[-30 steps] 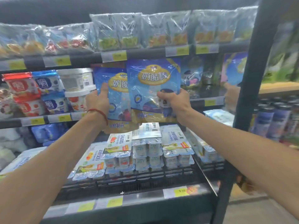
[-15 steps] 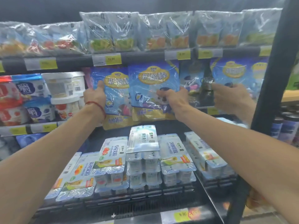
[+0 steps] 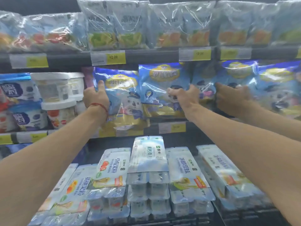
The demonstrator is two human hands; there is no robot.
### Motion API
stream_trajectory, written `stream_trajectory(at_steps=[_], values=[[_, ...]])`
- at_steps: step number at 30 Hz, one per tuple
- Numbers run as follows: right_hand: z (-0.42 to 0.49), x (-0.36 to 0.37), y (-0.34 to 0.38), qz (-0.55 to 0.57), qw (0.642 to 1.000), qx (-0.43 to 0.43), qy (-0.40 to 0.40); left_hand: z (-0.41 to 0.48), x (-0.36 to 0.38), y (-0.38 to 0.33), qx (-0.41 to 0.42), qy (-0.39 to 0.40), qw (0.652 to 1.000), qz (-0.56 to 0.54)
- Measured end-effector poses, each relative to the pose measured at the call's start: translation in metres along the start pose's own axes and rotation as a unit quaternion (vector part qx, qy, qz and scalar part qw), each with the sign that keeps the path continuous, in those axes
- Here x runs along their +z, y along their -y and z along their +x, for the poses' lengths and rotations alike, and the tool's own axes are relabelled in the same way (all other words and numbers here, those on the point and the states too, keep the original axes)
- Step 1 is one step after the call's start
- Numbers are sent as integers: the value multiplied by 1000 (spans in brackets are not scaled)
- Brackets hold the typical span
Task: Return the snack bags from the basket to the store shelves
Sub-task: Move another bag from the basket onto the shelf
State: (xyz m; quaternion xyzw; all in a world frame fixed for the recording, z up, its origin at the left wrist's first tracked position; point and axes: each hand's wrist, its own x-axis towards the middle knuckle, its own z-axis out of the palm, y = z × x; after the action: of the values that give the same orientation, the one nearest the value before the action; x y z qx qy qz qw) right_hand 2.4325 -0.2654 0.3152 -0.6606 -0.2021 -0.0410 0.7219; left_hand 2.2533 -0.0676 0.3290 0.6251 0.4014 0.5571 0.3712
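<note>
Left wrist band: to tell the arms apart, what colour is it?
Red: a thin cord round that wrist, seen in the head view.

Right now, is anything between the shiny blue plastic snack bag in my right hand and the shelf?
Nothing visible. Your right hand grips the shiny blue plastic snack bag, already upright on the shelf between matching bags.

Retail shop, chilled-goods section. Tiered dark shelves [image 3: 146, 55] carry yellow price labels [image 3: 108, 57] along their front edges; outward-facing rows of bagged snacks [image 3: 160, 82], lidded tubs [image 3: 52, 87] and shrink-wrapped multipacks [image 3: 148, 157] of small cups fill each tier.
</note>
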Motion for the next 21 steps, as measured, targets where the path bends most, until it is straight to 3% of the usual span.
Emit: stream_trajectory(at_steps=[10, 16, 21], values=[[41, 19, -33, -81, 995, -54, -6, 23, 28, 25, 16, -42, 998, 42], [35, 16, -44, -187, 980, -72, 1, 22, 49, 12, 15, -117, 993, 1], [37, 15, -50, -219, 972, -51, 61, 17, 57, 22, 65, -81, 993, -50]])
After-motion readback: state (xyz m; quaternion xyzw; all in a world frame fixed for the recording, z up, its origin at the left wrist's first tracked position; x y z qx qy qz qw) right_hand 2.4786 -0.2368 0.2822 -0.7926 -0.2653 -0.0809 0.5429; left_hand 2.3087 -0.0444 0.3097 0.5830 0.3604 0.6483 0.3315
